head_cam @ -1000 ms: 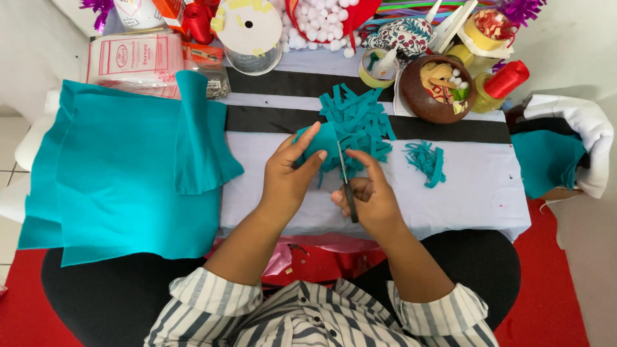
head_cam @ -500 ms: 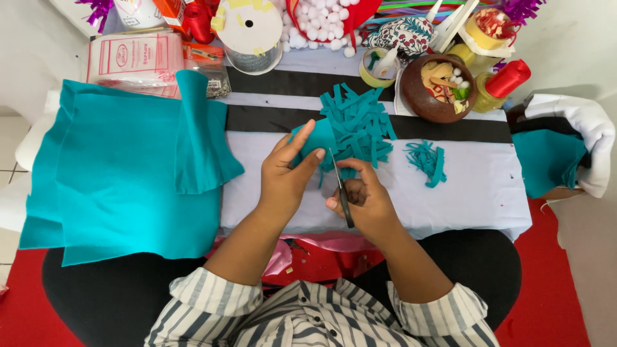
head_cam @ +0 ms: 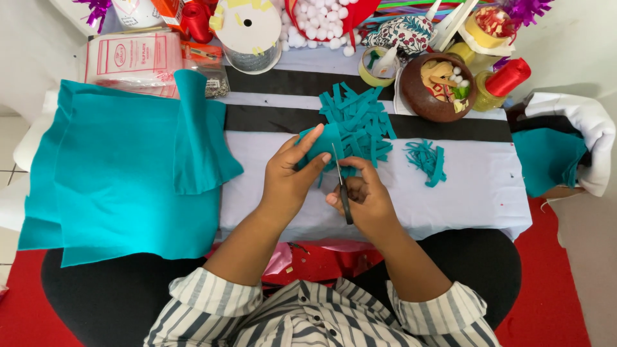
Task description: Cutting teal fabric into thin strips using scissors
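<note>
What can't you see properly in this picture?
- Scissors: handles hidden inside the right hand.
- Teal felt piece: partly covered by the left hand.
- Brown bowl: contents too small to tell.
- Craft supplies along the top: cut off by the frame edge.

Home craft table: teal felt (head_cam: 122, 173), ribbon spools (head_cam: 247, 29), pompoms (head_cam: 315, 19).

Scissors moved up into the felt
The scissors (head_cam: 341, 183) in the right hand (head_cam: 364, 204) have advanced toward 12 o'clock, blades deeper in the teal felt piece (head_cam: 323, 144).
</note>
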